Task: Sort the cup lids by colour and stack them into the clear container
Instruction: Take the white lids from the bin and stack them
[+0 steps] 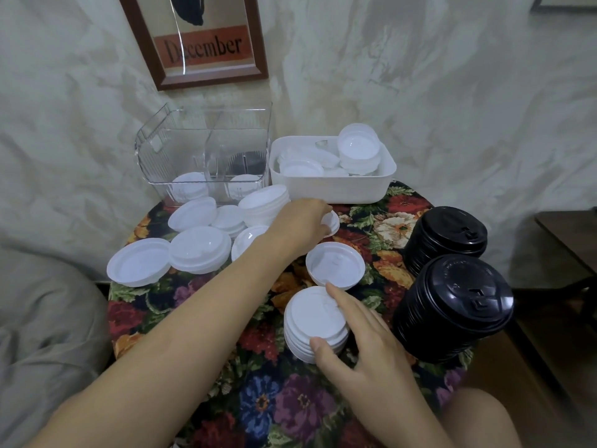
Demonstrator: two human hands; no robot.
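A clear container (206, 150) with a divider stands at the back of the small table, holding a few white lids and a black one. Loose white lids (197, 250) lie scattered on the left. My left hand (300, 227) reaches across and grips a small white lid (332, 223) near the table's middle. My right hand (365, 337) holds a stack of white lids (315, 321) at the front, thumb on its side and fingers on top. An upturned white lid (336, 265) lies just behind the stack. Two stacks of black lids (452, 305) stand on the right.
A white bin (332, 185) with several white lids stands to the right of the clear container. The floral tablecloth (258, 399) covers the round table. A framed picture (200, 40) hangs on the wall behind. A dark wooden piece of furniture (568, 234) is at far right.
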